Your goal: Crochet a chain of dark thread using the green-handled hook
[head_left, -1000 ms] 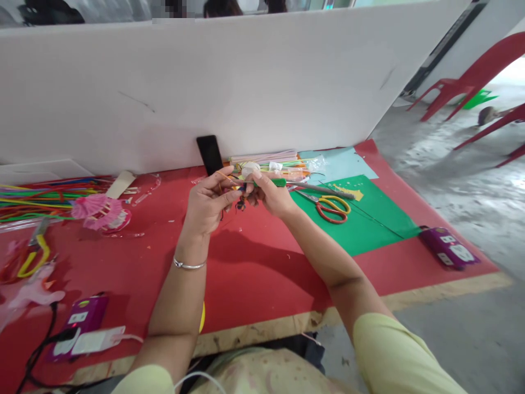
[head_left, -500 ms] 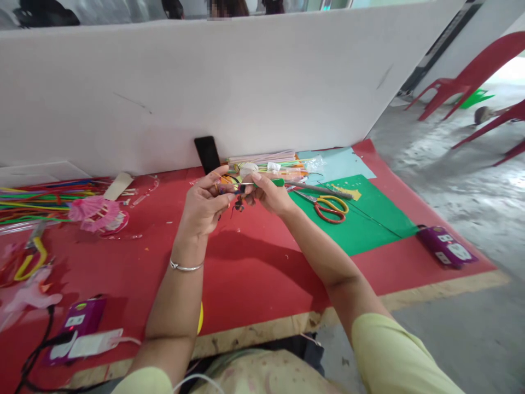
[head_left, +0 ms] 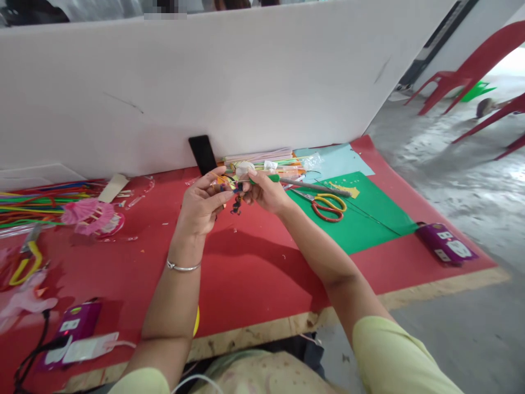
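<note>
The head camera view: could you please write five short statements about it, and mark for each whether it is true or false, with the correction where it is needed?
1. The right hand holds a green-handled tool. True.

2. The left hand lies flat on the red table cover. False: it is raised, with its fingers closed on a small dark piece.

3. The scissors lie among the pipe cleaners. False: their handles, one yellow and one red, lie on the green sheet.

4. A dark phone stands against the white panel. True.

5. The silver bracelet is on the right wrist. False: it is on the left wrist.
</note>
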